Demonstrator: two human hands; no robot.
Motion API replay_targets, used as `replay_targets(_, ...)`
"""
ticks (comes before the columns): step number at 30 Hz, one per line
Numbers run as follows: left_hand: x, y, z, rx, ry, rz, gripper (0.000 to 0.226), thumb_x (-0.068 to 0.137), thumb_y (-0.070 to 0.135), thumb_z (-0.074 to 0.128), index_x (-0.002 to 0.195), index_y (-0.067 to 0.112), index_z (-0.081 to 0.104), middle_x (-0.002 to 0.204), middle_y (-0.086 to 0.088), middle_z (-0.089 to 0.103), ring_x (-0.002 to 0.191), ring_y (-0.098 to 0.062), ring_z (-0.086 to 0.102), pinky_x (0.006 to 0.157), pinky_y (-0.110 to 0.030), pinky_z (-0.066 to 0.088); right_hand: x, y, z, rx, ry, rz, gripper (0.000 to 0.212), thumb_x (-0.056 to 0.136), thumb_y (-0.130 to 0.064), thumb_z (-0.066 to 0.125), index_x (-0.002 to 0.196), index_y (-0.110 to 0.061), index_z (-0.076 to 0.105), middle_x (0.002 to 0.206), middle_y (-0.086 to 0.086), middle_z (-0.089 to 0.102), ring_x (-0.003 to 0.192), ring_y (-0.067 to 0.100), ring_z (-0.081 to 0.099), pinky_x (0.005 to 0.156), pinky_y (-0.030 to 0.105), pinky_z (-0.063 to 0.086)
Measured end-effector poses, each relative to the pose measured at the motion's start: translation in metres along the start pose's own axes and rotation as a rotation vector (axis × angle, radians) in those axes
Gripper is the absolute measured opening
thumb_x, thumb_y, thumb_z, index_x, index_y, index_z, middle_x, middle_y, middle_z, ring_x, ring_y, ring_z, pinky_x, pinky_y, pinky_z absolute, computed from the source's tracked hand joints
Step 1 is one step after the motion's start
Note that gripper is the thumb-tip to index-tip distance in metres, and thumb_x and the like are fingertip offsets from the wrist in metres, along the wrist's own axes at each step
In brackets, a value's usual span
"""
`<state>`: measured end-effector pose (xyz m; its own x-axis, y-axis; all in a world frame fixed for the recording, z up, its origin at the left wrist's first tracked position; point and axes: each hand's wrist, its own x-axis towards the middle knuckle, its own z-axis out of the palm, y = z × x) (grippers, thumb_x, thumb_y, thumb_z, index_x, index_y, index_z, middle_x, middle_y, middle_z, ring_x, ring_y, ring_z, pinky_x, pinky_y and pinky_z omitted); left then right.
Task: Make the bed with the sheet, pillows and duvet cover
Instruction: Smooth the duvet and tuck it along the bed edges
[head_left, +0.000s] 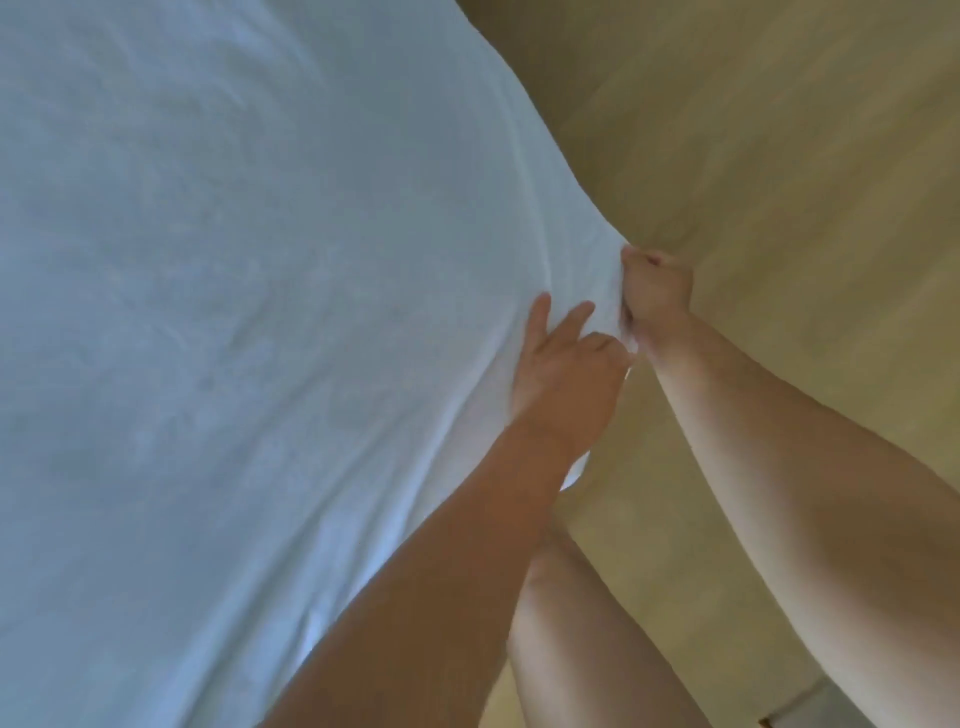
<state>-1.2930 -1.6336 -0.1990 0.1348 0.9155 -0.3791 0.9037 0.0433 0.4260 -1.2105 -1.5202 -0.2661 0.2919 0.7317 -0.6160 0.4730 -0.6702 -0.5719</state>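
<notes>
Between right-hand fingers (655, 285) bunches the sheet (260, 312) edge (left fingers (563, 332) spread flat).

The one head view looks steeply down, close over the sheet (234, 338) edge and floor (779, 156).

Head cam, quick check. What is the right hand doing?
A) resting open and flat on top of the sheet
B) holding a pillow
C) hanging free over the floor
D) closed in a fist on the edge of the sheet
D: the right hand is clenched in a fist on the bunched edge of the pale white fabric sheet, while the left hand lies on the sheet with fingers extended.
</notes>
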Motion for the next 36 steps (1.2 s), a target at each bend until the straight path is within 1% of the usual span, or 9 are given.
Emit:
replay_targets(3, -0.040, 0.010, 0.016, -0.153, 0.128, -0.079, 0.037, 0.097, 0.019, 0.042, 0.133, 0.020, 0.051, 0.148, 0.003, 0.038, 0.145, -0.017, 0.013, 0.109, -0.033, -0.020, -0.026, 0.012, 0.007, 0.027, 0.018, 0.099, 0.020, 0.092, -0.021, 0.049, 0.082, -0.010, 0.062, 0.094, 0.007, 0.059, 0.085, 0.020, 0.053, 0.075, 0.029, 0.043)
replay_targets(7, -0.147, -0.021, 0.028, -0.267, 0.425, -0.061, 0.033, 0.067, 0.000, 0.074, 0.100, 0.002, 0.070, 0.112, -0.010, 0.068, 0.113, -0.030, 0.060, 0.106, -0.035, 0.035, -0.110, 0.054, 0.010, 0.328, -0.150, 0.305, 0.050, 0.090, -0.051, 0.050, 0.127, -0.016, 0.052, 0.117, 0.000, 0.061, 0.103, 0.022, 0.059, 0.091, 0.036, 0.048)
replay_targets(10, -0.226, -0.035, 0.061, -0.492, 0.387, -0.411, 0.030, 0.080, 0.004, 0.067, 0.110, 0.004, 0.067, 0.117, -0.009, 0.065, 0.114, -0.028, 0.058, 0.103, -0.033, 0.033, -0.151, 0.068, 0.012, 0.435, -0.170, 0.394, 0.034, 0.095, -0.031, 0.048, 0.126, -0.020, 0.052, 0.123, 0.003, 0.059, 0.107, 0.028, 0.058, 0.079, 0.043, 0.052)
replay_targets(14, -0.289, -0.030, 0.086, -1.100, 0.444, -1.096, 0.022, 0.091, 0.020, 0.056, 0.111, 0.015, 0.064, 0.104, 0.001, 0.064, 0.092, -0.016, 0.058, 0.078, -0.026, 0.040, -0.154, 0.057, -0.016, -0.331, 0.093, 0.113, 0.039, 0.090, -0.011, 0.055, 0.129, -0.005, 0.050, 0.133, 0.012, 0.051, 0.121, 0.028, 0.051, 0.089, 0.034, 0.047)
replay_targets(18, -0.323, -0.035, 0.097, -1.652, 0.516, -1.295, 0.014, 0.092, 0.027, 0.054, 0.096, 0.017, 0.062, 0.090, 0.004, 0.060, 0.085, -0.012, 0.057, 0.080, -0.032, 0.044, -0.152, 0.076, -0.027, -0.694, 0.112, 0.029, 0.037, 0.092, -0.009, 0.051, 0.128, -0.003, 0.049, 0.122, 0.009, 0.053, 0.113, 0.023, 0.051, 0.098, 0.030, 0.040)
replay_targets(24, -0.377, -0.064, 0.109, -2.119, 0.711, -1.547, 0.049, 0.092, 0.049, 0.051, 0.126, 0.014, 0.049, 0.111, 0.000, 0.056, 0.103, -0.017, 0.054, 0.088, -0.038, 0.042, -0.238, 0.115, 0.029, 0.556, -0.290, 0.469, 0.048, 0.091, -0.052, 0.036, 0.117, -0.019, 0.058, 0.110, 0.005, 0.063, 0.098, 0.029, 0.060, 0.095, 0.049, 0.043)
replay_targets(28, -0.410, -0.090, 0.120, -2.270, 0.853, -1.597, 0.054, 0.092, 0.054, 0.047, 0.127, 0.013, 0.048, 0.120, -0.001, 0.055, 0.109, -0.018, 0.053, 0.091, -0.038, 0.040, -0.277, 0.137, 0.068, 0.083, -0.280, 0.200, 0.037, 0.099, -0.024, 0.033, 0.131, -0.010, 0.047, 0.132, 0.016, 0.053, 0.118, 0.036, 0.052, 0.094, 0.043, 0.049)
replay_targets(33, -0.426, -0.110, 0.125, -2.500, 1.037, -1.553, 0.056, 0.091, 0.059, 0.044, 0.118, 0.011, 0.045, 0.105, -0.004, 0.056, 0.106, -0.021, 0.054, 0.089, -0.040, 0.040, -0.268, 0.156, 0.066, -1.173, -0.121, -0.187, 0.037, 0.096, -0.019, 0.042, 0.133, -0.011, 0.046, 0.136, 0.006, 0.049, 0.127, 0.021, 0.046, 0.097, 0.020, 0.040)
replay_targets(36, -0.435, -0.117, 0.127, -2.519, 1.149, -1.596, 0.063, 0.089, 0.064, 0.043, 0.128, 0.014, 0.046, 0.116, -0.006, 0.052, 0.110, -0.023, 0.052, 0.091, -0.041, 0.040, -0.277, 0.152, 0.077, -0.886, -0.117, 0.006, 0.036, 0.098, -0.018, 0.040, 0.132, -0.007, 0.046, 0.128, 0.010, 0.052, 0.116, 0.024, 0.051, 0.087, 0.010, 0.041)
